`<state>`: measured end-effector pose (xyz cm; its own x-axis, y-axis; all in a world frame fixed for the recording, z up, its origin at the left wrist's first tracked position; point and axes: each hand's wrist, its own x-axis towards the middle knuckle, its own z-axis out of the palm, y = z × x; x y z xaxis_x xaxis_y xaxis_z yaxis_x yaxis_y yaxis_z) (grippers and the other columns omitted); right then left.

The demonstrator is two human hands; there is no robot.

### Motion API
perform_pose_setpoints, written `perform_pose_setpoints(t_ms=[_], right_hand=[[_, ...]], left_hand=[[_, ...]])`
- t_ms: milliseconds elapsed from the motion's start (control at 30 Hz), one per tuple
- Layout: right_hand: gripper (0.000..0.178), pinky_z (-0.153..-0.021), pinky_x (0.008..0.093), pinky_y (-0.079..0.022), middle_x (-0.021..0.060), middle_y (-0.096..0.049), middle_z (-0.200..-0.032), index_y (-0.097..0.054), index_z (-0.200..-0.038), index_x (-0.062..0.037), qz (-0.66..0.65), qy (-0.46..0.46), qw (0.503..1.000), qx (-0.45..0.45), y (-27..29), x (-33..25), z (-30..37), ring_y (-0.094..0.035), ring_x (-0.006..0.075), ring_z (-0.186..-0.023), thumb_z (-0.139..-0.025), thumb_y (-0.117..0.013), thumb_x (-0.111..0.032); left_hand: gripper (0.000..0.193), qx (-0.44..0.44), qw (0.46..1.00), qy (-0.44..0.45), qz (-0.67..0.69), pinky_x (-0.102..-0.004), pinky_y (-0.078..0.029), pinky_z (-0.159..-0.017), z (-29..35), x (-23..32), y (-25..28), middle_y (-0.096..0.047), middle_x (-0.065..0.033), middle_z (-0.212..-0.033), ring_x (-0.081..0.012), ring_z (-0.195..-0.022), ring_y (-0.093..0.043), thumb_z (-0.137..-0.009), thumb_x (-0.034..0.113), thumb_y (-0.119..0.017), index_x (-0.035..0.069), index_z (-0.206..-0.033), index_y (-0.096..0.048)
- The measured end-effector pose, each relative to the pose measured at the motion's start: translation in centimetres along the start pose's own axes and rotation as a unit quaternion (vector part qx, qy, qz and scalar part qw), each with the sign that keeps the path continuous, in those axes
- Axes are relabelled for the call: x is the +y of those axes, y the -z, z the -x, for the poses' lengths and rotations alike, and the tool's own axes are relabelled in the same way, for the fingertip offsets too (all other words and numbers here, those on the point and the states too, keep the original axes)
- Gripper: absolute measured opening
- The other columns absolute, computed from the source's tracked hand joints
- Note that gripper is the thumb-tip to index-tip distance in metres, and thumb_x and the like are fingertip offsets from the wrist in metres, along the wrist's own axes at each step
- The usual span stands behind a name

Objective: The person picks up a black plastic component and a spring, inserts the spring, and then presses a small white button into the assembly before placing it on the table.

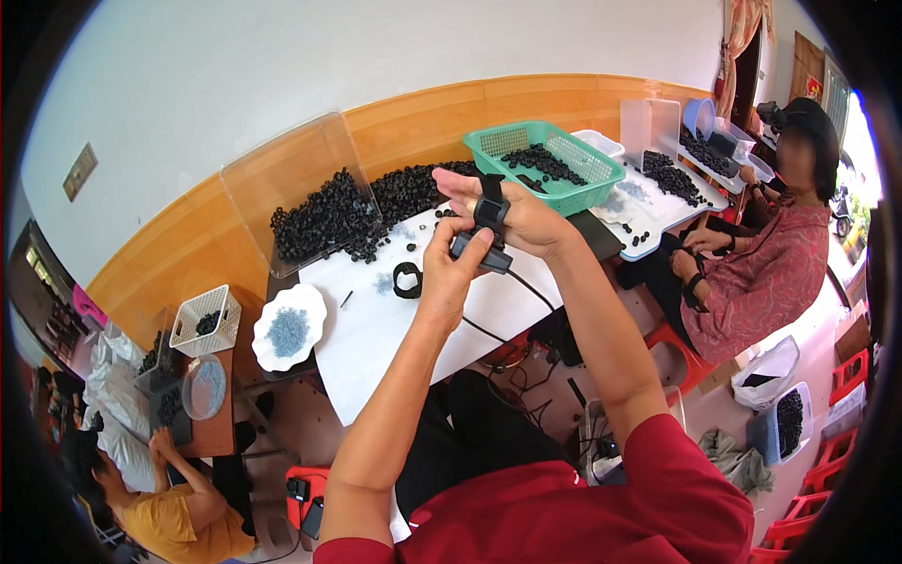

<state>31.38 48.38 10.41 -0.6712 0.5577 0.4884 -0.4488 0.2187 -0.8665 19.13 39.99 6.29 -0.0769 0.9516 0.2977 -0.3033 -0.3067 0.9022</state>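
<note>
My left hand (449,266) is closed around a small black box-shaped device (481,254), from which a black cable runs down past the table edge. It is held against my right hand (531,222), which is raised with its fingers stretched out to the left. A black strap with a small module (490,211) sits on the right hand, its loose end sticking up. Below them, a looped black band (406,280) stands on the white sheet (362,352) covering the table. A thin dark pin-like piece (347,299) lies to its left.
A clear bin (282,193) spills small black ring-like parts (324,218) at the back. A white scalloped plate (266,355) holds pale-blue bits. The green basket (578,199) stands back right. Co-workers sit right (761,254) and lower left (178,512). Cables (521,395) hang below.
</note>
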Motion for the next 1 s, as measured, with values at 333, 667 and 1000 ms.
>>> perform_pose_setpoints(t_ms=[333, 667, 1000], right_hand=[[0.047, -0.085, 0.0326, -0.055, 0.0165, -0.053, -0.131, -0.047, -0.133, 0.0017, 0.045, 0.051, 0.994, 0.080, -0.5, 0.3, -0.9, -0.060, 0.0268, -0.110, -0.093, -0.059, -0.020], [0.090, -0.109, 0.0412, -0.033, 0.0151, -0.006, -0.155, 0.002, -0.150, -0.0162, -0.037, 0.027, 0.998, 0.046, 0.8, 2.2, -0.8, -0.026, 0.0285, -0.139, -0.090, -0.063, -0.030], [0.114, -0.093, 0.0405, -0.048, 0.0210, -0.002, -0.154, 0.016, -0.148, -0.0178, 0.051, 0.005, 0.989, 0.136, 0.8, 2.7, -3.0, -0.044, 0.0299, -0.126, -0.080, -0.074, -0.030]], left_hand=[[0.017, 0.019, 0.999, -0.028, 0.003, -0.0287, -0.055, -0.071, -0.4, 0.5, -1.0, -0.059, -0.0036, -0.092, -0.0099, -0.080, -0.060, -0.088, 0.011, -0.064, 0.006, -0.102, -0.055], [0.021, 0.002, 0.999, -0.016, -0.045, -0.0270, -0.055, -0.070, -0.3, 0.3, -0.7, -0.059, -0.0017, -0.089, -0.0083, -0.078, -0.060, -0.087, 0.014, -0.067, 0.006, -0.102, -0.057], [0.021, 0.022, 1.000, 0.002, 0.005, -0.0305, -0.054, -0.071, -1.5, 0.2, 0.2, -0.060, -0.0028, -0.091, -0.0105, -0.078, -0.060, -0.088, 0.013, -0.065, 0.005, -0.105, -0.056]])
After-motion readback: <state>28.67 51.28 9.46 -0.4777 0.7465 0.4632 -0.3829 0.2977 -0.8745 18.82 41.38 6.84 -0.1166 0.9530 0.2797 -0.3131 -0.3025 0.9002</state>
